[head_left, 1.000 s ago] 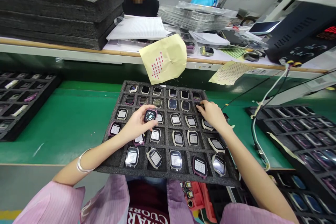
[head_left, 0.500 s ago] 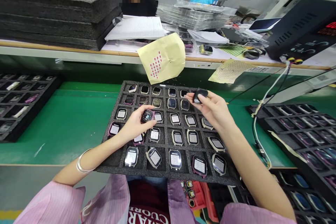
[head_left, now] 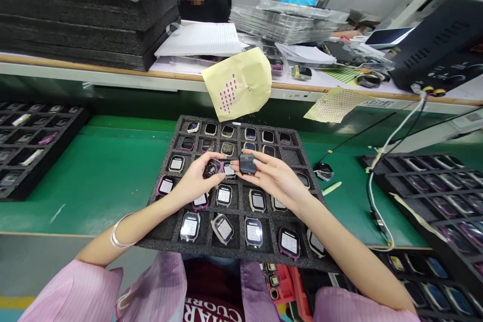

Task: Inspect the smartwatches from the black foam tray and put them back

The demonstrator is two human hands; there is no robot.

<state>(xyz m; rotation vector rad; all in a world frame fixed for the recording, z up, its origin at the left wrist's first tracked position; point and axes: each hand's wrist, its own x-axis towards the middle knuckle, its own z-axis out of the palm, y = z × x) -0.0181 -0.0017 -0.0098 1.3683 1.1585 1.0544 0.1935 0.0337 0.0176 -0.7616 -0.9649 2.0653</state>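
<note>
My left hand is closed around a purple-framed smartwatch, its dark screen facing up, above the left-middle of a black foam tray. Close beside it, my right hand grips a dark, squarish smartwatch body by its edges; whether its face or back shows, I cannot tell. A small gap separates the two pieces. Below them, the tray's compartments hold several watches without straps. Front ones, such as a silver smartwatch, show lit white screens; the back rows are dark. My right hand and forearm cover some compartments.
Another black tray lies at the left, and a tray of watches at the right. A cable hangs beside it. Yellow sticker sheets hang from the shelf edge. Foam trays are stacked above; two people sit beyond.
My right hand has moved left with the dark smartwatch body, from the tray's back right to beside my left hand. A watch at the back right is uncovered. My left hand stays almost still.
</note>
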